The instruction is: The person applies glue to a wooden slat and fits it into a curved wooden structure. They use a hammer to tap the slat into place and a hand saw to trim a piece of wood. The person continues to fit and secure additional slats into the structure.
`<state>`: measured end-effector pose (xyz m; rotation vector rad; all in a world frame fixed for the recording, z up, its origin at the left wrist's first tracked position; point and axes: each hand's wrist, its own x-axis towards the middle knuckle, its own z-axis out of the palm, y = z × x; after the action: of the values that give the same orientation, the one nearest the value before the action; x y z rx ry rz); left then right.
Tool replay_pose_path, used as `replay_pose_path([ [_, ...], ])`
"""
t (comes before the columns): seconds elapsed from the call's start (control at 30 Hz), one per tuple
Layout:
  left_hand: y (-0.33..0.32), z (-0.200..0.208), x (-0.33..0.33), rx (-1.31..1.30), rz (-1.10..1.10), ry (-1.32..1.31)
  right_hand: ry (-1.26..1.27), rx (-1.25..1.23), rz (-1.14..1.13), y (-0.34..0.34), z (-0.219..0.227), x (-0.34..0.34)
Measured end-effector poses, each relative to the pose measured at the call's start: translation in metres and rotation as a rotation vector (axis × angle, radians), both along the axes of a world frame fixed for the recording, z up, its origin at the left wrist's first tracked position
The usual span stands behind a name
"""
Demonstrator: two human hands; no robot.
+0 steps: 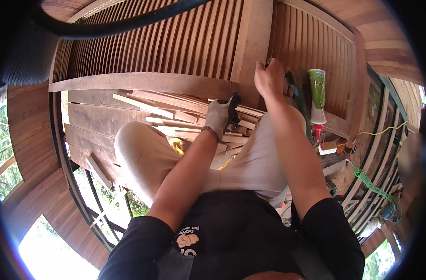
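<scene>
The left grip [217, 117], covered by a grey glove, is being held low over the loose wooden strips [143, 105], its fingers curled at a dark shape [234, 112]; whether an object is being grasped there, or only a dark part of the glove is being shown, cannot be told. The bare right grip [271, 80] is being held curled and narrow, beyond and to the right of the left one, by the near end of a broad wooden bar [252, 39]; whether anything small is being pinched inside it cannot be told, since the palm is being hidden. Beyond both grips a slatted wooden panel is being spread across the view, its longer row of slats [152, 51] being set to the left of the bar and its shorter row [311, 46] being set to the right. As far as can be judged, a fairly late stage is being shown: both rows are being seen largely filled and framed, while the strips under and to the left of the left grip are being left unfitted. Whether they are being meant for the panel is not being made plain. Just right of the right grip, a green-and-white tube [318, 88] with a red tip [320, 132] is being left unheld, and nearer the body a handsaw [335, 167] is being left untouched
</scene>
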<state>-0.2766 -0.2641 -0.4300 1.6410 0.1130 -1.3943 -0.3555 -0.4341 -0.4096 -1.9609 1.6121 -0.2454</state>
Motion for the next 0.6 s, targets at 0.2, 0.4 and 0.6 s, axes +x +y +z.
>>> replay_pose_path([
  [0.2, -0.004, 0.011, 0.006, 0.228, -0.587, -0.492, 0.056, 0.083, 0.008, 0.047, -0.005, -0.01],
  [0.4, -0.015, 0.08, 0.006, 0.144, -0.935, -1.003, 0.04, -0.005, -0.057, 0.043, -0.031, -0.02],
  [0.6, -0.015, 0.047, 0.038, 0.04, -1.031, -1.39, -0.001, -0.315, -0.1, 0.05, -0.055, -0.015],
])
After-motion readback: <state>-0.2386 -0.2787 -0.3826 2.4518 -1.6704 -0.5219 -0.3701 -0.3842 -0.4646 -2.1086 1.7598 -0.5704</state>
